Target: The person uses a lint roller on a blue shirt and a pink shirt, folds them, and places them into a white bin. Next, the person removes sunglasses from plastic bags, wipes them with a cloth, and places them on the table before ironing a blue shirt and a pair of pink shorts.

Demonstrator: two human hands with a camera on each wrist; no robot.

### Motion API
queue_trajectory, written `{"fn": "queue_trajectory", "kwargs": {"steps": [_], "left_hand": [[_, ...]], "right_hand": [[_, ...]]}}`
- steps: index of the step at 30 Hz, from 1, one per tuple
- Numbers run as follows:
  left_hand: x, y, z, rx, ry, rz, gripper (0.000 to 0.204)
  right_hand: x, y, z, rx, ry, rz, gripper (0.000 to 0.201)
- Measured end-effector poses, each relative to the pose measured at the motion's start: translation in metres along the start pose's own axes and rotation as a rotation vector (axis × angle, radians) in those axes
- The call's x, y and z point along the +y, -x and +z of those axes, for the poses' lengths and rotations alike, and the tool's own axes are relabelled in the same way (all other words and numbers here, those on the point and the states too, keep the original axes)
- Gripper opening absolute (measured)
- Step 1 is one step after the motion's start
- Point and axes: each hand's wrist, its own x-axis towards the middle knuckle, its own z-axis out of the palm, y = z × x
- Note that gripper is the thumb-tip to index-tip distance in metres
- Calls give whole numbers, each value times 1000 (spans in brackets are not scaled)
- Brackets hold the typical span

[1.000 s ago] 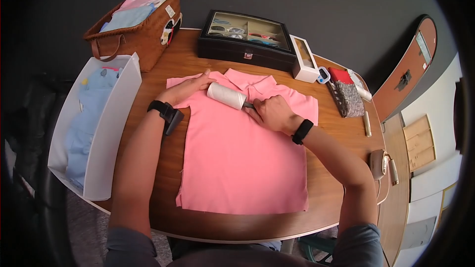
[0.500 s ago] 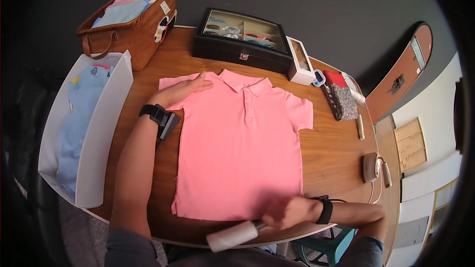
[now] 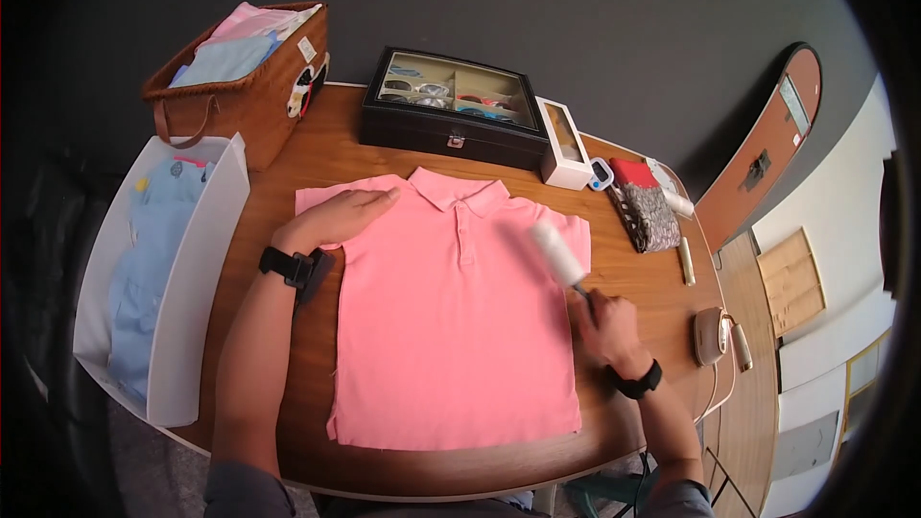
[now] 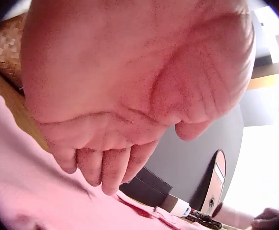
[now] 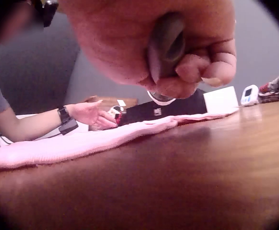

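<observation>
A pink polo shirt (image 3: 451, 345) lies spread flat on the wooden table, collar away from me. My left hand (image 3: 341, 216) rests with extended fingers on its left sleeve and shoulder; the left wrist view shows the palm (image 4: 130, 72) from below, over the pink cloth. In my right hand (image 3: 612, 331) is the handle of a lint roller (image 3: 558, 254), fingers curled round the grip (image 5: 170, 43). The roller's white sheet head overlaps the shirt's right side below the right sleeve, tilted up and to the left.
At the left stand a white bin (image 3: 206, 278) of light blue clothes and a brown basket (image 3: 235, 115) of folded clothes. A black glasses case (image 3: 456, 139), a white box (image 3: 566, 168) and a grey-and-red folded cloth (image 3: 648, 216) line the back. A small beige device (image 3: 710, 336) sits at right.
The right hand has carried the lint roller from the shirt's upper left down past the hem, then up to the right side. The left hand stays on the left sleeve.
</observation>
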Motion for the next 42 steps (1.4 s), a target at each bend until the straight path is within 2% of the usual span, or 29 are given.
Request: {"fn": "queue_trajectory", "kwargs": {"steps": [2, 4, 6, 8, 10, 11, 12, 16, 18, 20, 24, 26, 29, 32, 34, 35, 37, 42], "left_hand": [[18, 5, 1, -111, -193, -119, 64], [-2, -1, 6, -113, -254, -60, 60], [-13, -2, 10, -120, -340, 108, 58], [-16, -3, 13, -120, -344, 79, 62], [-23, -4, 14, -122, -449, 115, 71], [-36, -10, 14, -155, -459, 147, 86], [-35, -8, 15, -155, -452, 147, 86], [-26, -3, 15, -162, -578, 67, 107], [-24, -4, 14, -189, -605, 36, 114], [-21, -2, 15, -196, -610, 23, 122], [-20, -1, 16, -192, -630, 22, 126], [-19, -1, 16, -196, -607, 8, 129], [-18, -1, 16, -181, -595, 11, 131], [-19, -1, 15, -175, -610, -3, 134], [-23, -4, 16, -174, -625, -17, 135], [-25, -4, 16, -166, -640, -34, 135], [-23, -4, 16, -163, -637, -63, 136], [-11, 1, 16, -141, -689, -119, 137]], "right_hand": [[-27, -16, 7, -91, -23, -76, 33], [-65, -33, 13, -150, -21, -102, 36], [-90, -49, 23, -128, -39, -158, 34], [-101, -57, 26, -91, -6, -163, 33], [-95, -57, 28, -72, 15, -112, 33], [-88, -55, 30, -66, 39, -68, 33], [-79, -52, 32, -71, 45, -69, 33], [-15, -50, 47, -3, 243, 196, 43], [-2, -49, 38, 25, 280, 318, 43], [15, -52, 37, 26, 315, 309, 38], [-7, -55, 28, 83, 262, 319, 38], [-26, -50, 32, 86, 159, 184, 41], [-58, -36, 32, -46, 101, 50, 38], [-49, -32, 39, -32, 157, 53, 37], [-24, -36, 47, 175, 312, 75, 37], [-12, -39, 47, 192, 347, 144, 37], [14, -47, 43, 103, 382, 270, 33], [32, -52, 30, 136, 337, 318, 41]]}}
